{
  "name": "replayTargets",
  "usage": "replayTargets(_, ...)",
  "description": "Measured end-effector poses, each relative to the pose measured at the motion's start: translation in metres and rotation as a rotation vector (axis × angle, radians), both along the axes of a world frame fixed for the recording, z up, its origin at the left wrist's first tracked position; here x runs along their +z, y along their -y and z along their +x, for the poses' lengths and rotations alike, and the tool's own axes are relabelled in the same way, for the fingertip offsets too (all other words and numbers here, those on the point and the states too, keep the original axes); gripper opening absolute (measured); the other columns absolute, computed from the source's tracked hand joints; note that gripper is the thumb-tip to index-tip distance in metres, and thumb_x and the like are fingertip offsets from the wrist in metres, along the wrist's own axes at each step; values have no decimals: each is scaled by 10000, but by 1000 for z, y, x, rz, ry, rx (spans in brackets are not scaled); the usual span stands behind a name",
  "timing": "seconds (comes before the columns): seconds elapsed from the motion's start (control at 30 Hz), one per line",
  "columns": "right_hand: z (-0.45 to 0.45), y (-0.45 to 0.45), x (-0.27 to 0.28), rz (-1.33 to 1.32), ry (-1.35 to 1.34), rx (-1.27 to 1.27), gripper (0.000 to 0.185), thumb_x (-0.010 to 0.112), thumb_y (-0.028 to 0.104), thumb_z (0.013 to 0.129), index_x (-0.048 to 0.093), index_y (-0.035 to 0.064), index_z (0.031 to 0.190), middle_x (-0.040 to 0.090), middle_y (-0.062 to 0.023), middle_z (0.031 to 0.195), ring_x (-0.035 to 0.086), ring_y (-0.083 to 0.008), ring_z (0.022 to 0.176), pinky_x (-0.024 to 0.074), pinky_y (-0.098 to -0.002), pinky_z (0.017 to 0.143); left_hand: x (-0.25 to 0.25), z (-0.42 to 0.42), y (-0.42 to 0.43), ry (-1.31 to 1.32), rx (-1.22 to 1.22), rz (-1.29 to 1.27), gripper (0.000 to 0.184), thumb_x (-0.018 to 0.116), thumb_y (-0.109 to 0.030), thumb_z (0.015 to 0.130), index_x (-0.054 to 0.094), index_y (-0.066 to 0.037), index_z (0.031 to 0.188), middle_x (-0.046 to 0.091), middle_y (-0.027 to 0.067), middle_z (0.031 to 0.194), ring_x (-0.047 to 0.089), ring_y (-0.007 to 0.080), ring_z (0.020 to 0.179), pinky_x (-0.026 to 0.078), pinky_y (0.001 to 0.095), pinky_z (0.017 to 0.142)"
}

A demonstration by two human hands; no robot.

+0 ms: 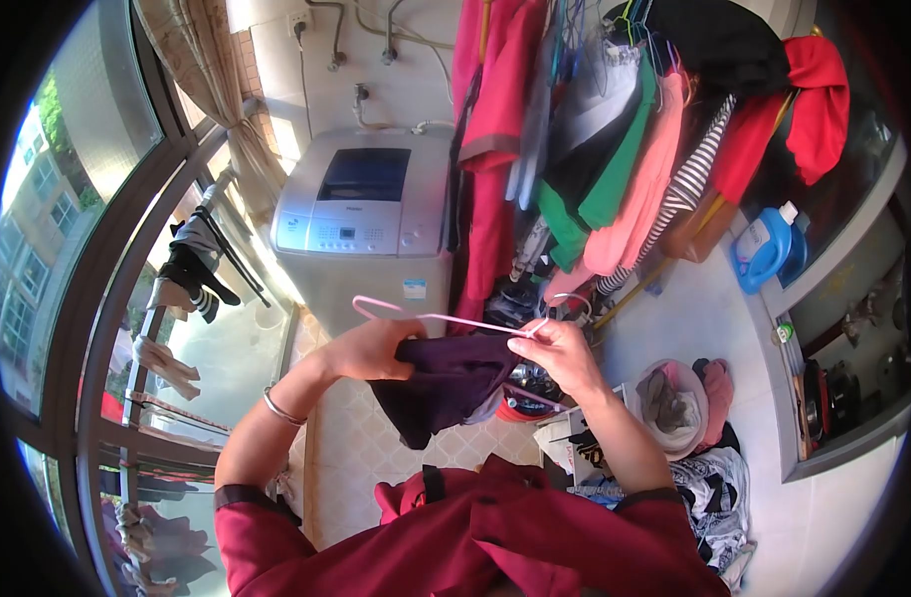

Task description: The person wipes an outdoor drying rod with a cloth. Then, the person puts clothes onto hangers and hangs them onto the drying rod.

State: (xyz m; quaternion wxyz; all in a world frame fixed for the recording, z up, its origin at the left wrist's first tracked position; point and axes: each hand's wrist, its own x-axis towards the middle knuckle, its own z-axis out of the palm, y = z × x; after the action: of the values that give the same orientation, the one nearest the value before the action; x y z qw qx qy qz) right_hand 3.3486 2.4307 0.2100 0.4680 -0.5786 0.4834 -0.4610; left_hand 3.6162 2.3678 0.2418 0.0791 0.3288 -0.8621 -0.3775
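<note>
My left hand (373, 350) is closed on the edge of a dark purple garment (446, 383), which hangs in folds in front of my body. What kind of clothing it is, I cannot tell. A pink clothes hanger (431, 316) is pinched in my right hand (560, 355) close to its hook. One arm of the hanger runs left above the garment, past my left hand. Part of the other arm shows below my right hand. The folds hide how far the hanger sits inside the cloth.
A washing machine (361, 214) stands ahead. Clothes on hangers, including a green garment (610, 164), hang at the upper right. A blue detergent bottle (764, 249) is at the right, above a tub of laundry (699, 398). Windows with a drying rail (157, 308) line the left.
</note>
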Motion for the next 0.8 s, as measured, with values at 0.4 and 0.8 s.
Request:
replayTargets(0.4,-31,8,-15,-2,-13,-96,60,588,68,812,578,9,819,536,44,720,447,-7,634,359,-165,565,-10,-8,5,95,57,107,305,561,-64,715,533,12,1009,578,161,835,565,255,783,442,300,721)
replayTargets(0.8,-52,13,-32,51,102,-146,68,576,61,818,584,0,845,493,64,690,410,-8,598,326,-164,529,-37,-23,-1,-653,187,987,375,486,2,656,441,56,1024,575,142,839,591,204,759,467,253,718)
